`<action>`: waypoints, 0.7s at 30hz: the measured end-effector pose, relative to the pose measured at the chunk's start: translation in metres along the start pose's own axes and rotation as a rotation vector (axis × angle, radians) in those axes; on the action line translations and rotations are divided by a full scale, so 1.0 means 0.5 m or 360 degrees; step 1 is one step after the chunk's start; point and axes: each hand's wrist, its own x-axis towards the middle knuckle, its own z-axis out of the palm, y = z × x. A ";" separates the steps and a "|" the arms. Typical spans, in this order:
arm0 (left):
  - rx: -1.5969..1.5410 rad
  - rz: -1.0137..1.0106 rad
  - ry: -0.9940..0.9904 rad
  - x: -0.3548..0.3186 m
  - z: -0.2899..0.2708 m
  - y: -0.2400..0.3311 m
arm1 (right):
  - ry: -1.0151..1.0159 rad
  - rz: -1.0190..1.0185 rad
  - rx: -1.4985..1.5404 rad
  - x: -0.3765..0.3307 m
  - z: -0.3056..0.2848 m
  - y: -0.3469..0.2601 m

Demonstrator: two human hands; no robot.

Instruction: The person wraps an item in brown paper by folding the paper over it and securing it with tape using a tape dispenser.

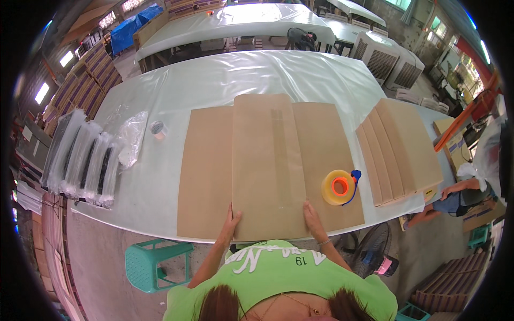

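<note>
Cardboard panel [267,160] lies on the bench [152,187] directly in front of the person, long axis pointing away from the body. A wider cardboard sheet [206,171] shows beneath it on both sides; whether the two are joined cannot be told. The panel's far end extends past the sheet's far edge.

Left hand [230,223] grasps the left long edge near the close end, thumb at the upper face. Right hand [313,218] grasps the right long edge at a matching position. How far the fingers reach underneath is not visible. The panel is therefore between the hands, its main length ahead of both; neither hand is clearly nearer.

Yellow tape roll [328,188] with an orange core rests on the sheet, ahead and to the right of the right hand, apart from it. Stacked cardboard pieces [399,152] stand farther right.
</note>
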 end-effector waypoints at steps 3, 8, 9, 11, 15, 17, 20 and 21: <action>-0.0005 0.0001 0.0019 -0.005 0.003 0.006 | 0.0050 0.0032 -0.0074 -0.010 0.008 -0.025; -0.0034 -0.0058 0.0030 0.000 0.001 0.001 | -0.0028 0.0107 -0.0073 -0.006 -0.005 -0.020; -0.0031 -0.0070 0.0029 0.001 0.000 -0.001 | -0.0045 0.0122 -0.0026 -0.006 -0.005 -0.024; -0.0024 -0.0097 0.0028 0.000 -0.004 -0.005 | -0.0079 0.0157 0.0071 -0.009 -0.007 -0.033; -0.0006 -0.0024 0.0035 0.000 -0.001 -0.016 | 0.0047 0.0064 -0.0150 -0.015 0.014 -0.039; -0.0001 0.0021 0.0032 0.001 0.004 -0.012 | 0.0129 0.0000 -0.0168 -0.014 0.021 -0.036; -0.0031 -0.0063 0.0043 -0.011 0.012 0.008 | 0.0102 0.0047 -0.0141 -0.014 0.017 -0.044; -0.0031 -0.0067 0.0053 -0.013 0.011 0.008 | 0.0105 0.0069 -0.0086 -0.017 0.018 -0.050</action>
